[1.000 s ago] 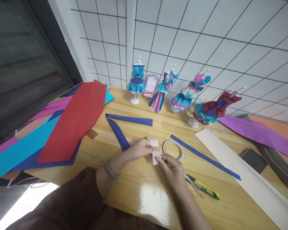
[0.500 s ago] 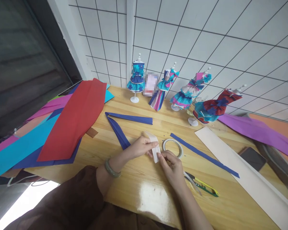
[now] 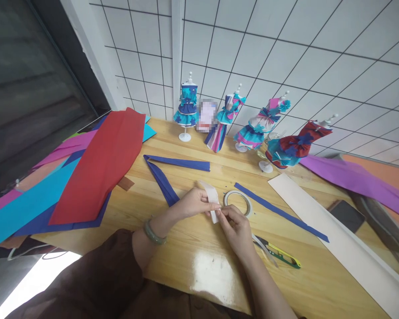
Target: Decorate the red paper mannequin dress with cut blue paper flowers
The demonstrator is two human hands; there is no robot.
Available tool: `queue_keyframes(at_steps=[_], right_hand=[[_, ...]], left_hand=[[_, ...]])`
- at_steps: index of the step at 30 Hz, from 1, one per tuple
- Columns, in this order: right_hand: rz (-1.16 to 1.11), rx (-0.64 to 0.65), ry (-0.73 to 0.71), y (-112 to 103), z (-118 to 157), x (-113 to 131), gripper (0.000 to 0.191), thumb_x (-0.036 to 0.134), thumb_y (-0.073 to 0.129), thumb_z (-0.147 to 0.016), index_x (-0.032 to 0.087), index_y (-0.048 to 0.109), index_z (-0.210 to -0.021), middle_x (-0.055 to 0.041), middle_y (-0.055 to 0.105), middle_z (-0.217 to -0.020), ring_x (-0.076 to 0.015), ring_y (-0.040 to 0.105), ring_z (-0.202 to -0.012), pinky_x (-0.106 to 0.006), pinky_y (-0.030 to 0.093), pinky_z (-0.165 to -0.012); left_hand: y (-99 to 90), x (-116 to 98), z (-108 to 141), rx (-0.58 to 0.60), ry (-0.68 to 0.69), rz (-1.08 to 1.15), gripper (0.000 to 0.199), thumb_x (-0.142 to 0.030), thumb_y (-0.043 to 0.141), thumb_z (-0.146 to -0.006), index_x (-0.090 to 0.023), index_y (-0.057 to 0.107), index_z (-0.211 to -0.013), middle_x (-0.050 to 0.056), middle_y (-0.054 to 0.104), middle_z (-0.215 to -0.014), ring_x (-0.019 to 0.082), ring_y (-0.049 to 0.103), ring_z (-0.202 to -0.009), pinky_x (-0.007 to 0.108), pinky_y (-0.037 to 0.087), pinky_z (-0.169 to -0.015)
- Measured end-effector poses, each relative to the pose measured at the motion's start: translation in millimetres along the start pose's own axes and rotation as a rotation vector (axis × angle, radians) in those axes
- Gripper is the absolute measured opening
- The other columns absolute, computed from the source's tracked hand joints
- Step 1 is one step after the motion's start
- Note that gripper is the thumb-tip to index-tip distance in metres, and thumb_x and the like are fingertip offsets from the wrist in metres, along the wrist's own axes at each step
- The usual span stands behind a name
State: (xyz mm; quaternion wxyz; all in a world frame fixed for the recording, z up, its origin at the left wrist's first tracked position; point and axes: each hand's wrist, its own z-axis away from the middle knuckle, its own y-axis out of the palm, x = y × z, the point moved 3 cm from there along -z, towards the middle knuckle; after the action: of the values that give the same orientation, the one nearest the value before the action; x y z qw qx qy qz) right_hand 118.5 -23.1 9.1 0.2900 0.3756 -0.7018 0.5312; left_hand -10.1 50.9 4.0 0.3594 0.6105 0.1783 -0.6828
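A short white strip (image 3: 213,195) is pinched between both hands above the wooden table. My left hand (image 3: 194,203) holds it from the left, thumb on top, its upper end curving away. At its lower right edge, my right hand (image 3: 235,223) grips the strip with thumb and forefinger. Just behind my right hand lies a roll of tape (image 3: 230,196). Blue folded paper (image 3: 182,162) rests behind my left hand, with one arm running down to the wrist. A narrow blue strip (image 3: 279,211) lies to the right.
Yellow-green scissors (image 3: 287,258) lie right of my right forearm. Several dressed mini mannequins (image 3: 188,108) stand along the tiled wall. Coloured paper sheets (image 3: 103,164) are piled at left. At right are a long white sheet (image 3: 332,239), a dark phone (image 3: 347,215) and purple paper (image 3: 349,175).
My left thumb has moved down the strip towards my right fingertips, so the two hands are closer together. The whole view has shifted slightly.
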Motion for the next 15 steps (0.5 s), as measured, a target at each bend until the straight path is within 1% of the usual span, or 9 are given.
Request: queue_keyframes(at_steps=[5,8,10,12,15], right_hand=[[-0.003,0.008,0.012,0.7,0.7,-0.7,0.019,0.025,0.052,-0.084,0.019,0.059,-0.068,-0.0026,0.054,-0.069,-0.0143,0.05,-0.063,-0.027,0.038,-0.06],[-0.022,-0.007,0.055,0.9,-0.3,-2.5,0.019,0.029,0.054,-0.083,0.019,0.059,-0.067,-0.0025,0.054,-0.069,-0.0144,0.048,-0.062,-0.027,0.036,-0.058],[-0.073,-0.02,0.11,0.9,-1.5,-4.7,0.02,0.032,0.057,-0.08,0.019,0.06,-0.065,-0.003,0.055,-0.07,-0.0152,0.048,-0.063,-0.028,0.036,-0.058],[-0.172,-0.021,0.192,1.4,-2.2,-7.5,0.021,0.036,0.061,-0.077,0.019,0.062,-0.064,-0.0042,0.057,-0.073,-0.0168,0.05,-0.068,-0.028,0.037,-0.061],[-0.3,-0.005,0.3,2.5,-1.6,-11.1,0.024,0.039,0.064,-0.073,0.018,0.064,-0.062,-0.005,0.06,-0.074,-0.0174,0.052,-0.069,-0.029,0.038,-0.063]], left_hand=[[-2.9,7.3,-3.6,-0.039,-0.004,0.032,0.026,-0.031,0.07,-0.064,-0.009,0.065,-0.079,0.006,0.067,-0.076,0.014,0.061,-0.066,0.024,0.049,-0.06],[-3.6,5.3,-3.8,-0.087,-0.013,0.06,0.025,-0.028,0.072,-0.062,-0.009,0.065,-0.075,0.005,0.067,-0.071,0.013,0.061,-0.062,0.024,0.049,-0.058],[-3.9,1.6,-2.8,-0.123,-0.011,0.089,0.024,-0.026,0.073,-0.06,-0.008,0.064,-0.074,0.005,0.066,-0.069,0.013,0.06,-0.06,0.023,0.049,-0.056],[-4.3,-1.6,-1.6,-0.149,-0.003,0.114,0.024,-0.024,0.074,-0.059,-0.008,0.064,-0.074,0.005,0.066,-0.069,0.013,0.06,-0.061,0.023,0.049,-0.056],[-5.1,-3.0,-0.9,-0.16,0.002,0.124,0.025,-0.024,0.075,-0.059,-0.007,0.064,-0.074,0.006,0.067,-0.071,0.013,0.061,-0.063,0.023,0.049,-0.056]])
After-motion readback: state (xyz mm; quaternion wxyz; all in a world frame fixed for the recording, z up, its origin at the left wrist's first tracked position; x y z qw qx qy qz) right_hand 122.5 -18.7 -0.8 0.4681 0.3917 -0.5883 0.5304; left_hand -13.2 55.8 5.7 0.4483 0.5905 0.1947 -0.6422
